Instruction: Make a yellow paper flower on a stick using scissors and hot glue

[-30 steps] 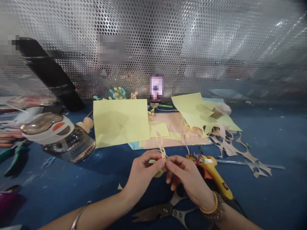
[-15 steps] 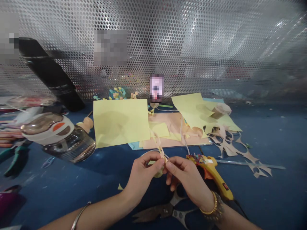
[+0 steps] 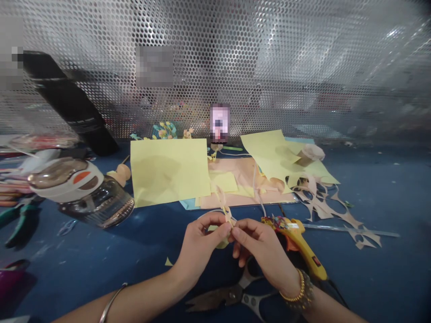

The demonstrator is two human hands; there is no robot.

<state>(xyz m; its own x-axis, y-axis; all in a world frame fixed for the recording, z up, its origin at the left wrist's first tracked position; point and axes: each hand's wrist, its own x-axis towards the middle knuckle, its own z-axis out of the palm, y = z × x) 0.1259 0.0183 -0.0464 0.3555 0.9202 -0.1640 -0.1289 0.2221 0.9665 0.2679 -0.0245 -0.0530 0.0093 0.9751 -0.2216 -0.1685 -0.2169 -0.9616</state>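
Note:
Between my two hands is a thin, pale yellow and cream paper strip [image 3: 227,212], looped or twisted along its length. My left hand [image 3: 205,235] pinches its lower end between thumb and forefinger. Meeting it there, my right hand [image 3: 257,240] pinches the same end, its other fingers curled beneath. The fingertips cover the part being held. A rounded pale green-yellow paper piece [image 3: 222,242] shows just below the fingers. Under my right hand lie metal scissors [image 3: 232,296], their blades pointing left. A yellow glue gun [image 3: 305,246] rests right of my right hand, with a clear glue stick [image 3: 353,230] behind it.
Yellow sheets [image 3: 168,170] and peach paper [image 3: 242,166] lie ahead. Cut-out paper scraps [image 3: 323,206] are at right. A water bottle [image 3: 94,193], green-handled pliers [image 3: 22,220] and a black box [image 3: 72,105] stand or lie at left. A phone [image 3: 220,123] leans on the perforated metal panel [image 3: 286,67].

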